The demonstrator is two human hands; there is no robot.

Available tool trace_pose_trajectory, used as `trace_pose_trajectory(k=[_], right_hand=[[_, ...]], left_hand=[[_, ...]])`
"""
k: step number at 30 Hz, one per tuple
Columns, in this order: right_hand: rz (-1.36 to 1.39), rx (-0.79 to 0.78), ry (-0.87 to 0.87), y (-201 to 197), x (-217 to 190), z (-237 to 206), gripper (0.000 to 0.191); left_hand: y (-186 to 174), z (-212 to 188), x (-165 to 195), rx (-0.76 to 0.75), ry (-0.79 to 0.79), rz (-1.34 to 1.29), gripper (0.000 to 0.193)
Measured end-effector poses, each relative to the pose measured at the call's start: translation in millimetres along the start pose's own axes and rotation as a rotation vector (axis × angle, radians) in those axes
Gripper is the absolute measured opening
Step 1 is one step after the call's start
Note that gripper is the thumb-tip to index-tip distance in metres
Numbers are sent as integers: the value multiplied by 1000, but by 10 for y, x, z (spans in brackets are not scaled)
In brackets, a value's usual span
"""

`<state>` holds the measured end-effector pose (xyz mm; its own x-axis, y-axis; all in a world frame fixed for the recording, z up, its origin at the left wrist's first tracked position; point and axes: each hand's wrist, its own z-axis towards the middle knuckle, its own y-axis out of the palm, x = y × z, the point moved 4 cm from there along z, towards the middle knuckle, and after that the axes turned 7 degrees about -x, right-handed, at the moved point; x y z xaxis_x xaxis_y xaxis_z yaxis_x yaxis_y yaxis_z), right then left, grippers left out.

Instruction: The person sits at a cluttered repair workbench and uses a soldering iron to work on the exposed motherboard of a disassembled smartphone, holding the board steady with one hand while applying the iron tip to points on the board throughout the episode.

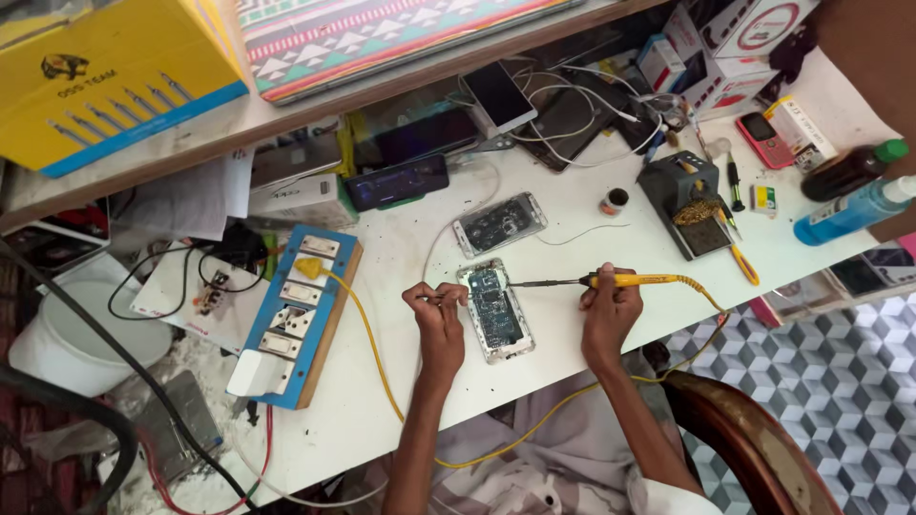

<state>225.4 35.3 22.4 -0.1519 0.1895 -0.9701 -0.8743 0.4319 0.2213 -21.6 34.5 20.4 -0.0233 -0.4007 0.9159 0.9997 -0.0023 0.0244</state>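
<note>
Phone repair workshop, opened phones [495, 311], soldering iron [611, 280], cluttered bench [572, 215]

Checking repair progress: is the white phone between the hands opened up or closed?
Opened: the white phone lies flat with its circuit board exposed, yellow-handled soldering iron tip at its top edge.

A yellow-handled soldering iron [630, 280] with a yellow cord, above a white desk [572, 224]; a blue wooden switchboard [296, 315] with white sockets, a yellow cardboard box [114, 76], a zigzag-patterned multicoloured cloth [382, 33], and a grey-and-white cube-patterned floor [821, 362].
</note>
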Motion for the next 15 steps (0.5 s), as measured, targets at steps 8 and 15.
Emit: trace_pose_trajectory(k=[8,15], right_hand=[[-109,-61,-5,18,0,-39,25],[-121,-35,-25,14,1,-32,24]], left_hand=[[-1,-41,-89,30,-87,-66,22],[-12,-56,-92,21,-49,-30,20]])
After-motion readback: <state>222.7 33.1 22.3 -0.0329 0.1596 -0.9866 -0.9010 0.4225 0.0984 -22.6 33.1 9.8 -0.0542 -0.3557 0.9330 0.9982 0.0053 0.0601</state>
